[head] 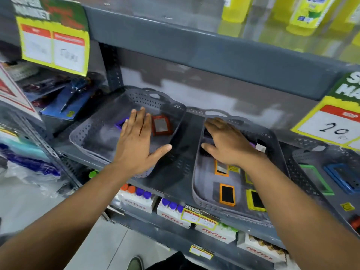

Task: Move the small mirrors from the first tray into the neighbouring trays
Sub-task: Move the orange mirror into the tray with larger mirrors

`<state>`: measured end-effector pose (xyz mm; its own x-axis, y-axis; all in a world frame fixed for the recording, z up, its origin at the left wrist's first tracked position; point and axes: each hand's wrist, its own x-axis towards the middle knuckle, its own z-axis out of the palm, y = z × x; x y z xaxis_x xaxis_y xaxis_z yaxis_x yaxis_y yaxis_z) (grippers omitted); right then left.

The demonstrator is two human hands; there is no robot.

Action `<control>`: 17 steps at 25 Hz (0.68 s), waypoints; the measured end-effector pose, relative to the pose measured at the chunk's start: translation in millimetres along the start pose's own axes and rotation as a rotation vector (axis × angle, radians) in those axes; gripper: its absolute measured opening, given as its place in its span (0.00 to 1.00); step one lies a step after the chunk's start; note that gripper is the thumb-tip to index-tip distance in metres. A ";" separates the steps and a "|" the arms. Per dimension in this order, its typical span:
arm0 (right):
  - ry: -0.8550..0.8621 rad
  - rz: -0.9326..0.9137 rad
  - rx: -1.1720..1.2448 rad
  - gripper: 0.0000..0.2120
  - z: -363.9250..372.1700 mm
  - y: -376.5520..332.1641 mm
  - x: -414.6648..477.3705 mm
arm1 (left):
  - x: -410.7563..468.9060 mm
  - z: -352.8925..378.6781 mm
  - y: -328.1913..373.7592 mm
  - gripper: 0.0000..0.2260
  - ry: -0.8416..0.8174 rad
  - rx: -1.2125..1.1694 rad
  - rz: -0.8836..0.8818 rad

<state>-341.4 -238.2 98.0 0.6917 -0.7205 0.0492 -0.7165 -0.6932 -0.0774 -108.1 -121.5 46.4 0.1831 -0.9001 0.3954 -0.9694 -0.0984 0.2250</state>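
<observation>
Progress was partial: left tray [85, 133] held two mirrors; several remained in middle tray [196, 184]. Left hand [136, 141] spread flat, empty; right hand [228, 145] grip unclear.

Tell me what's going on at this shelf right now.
A person is sorting small framed mirrors among grey trays on a shop shelf. The left hand is spread flat over the left tray, which holds a red mirror and a purple mirror partly hidden under the fingers. The right hand reaches into the middle tray, where orange mirrors and yellow mirrors lie. Whether it has gripped one cannot be seen. A third tray to the right holds green and blue ones.
</observation>
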 end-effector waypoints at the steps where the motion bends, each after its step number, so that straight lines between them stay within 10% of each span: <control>1: -0.001 -0.017 0.010 0.33 0.0 -6.0 11.0 | 2.5 -2.1 -9.0 0.48 0.002 0.003 -0.021; 17: -0.185 -0.037 0.094 0.25 42.5 -66.8 142.8 | -26.5 -11.0 -67.0 0.45 0.007 0.098 -0.011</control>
<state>-190.9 -294.1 68.0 0.7283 -0.6730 -0.1292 -0.6849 -0.7080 -0.1721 -46.2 -86.3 30.7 0.1944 -0.8958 0.3997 -0.9787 -0.1493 0.1412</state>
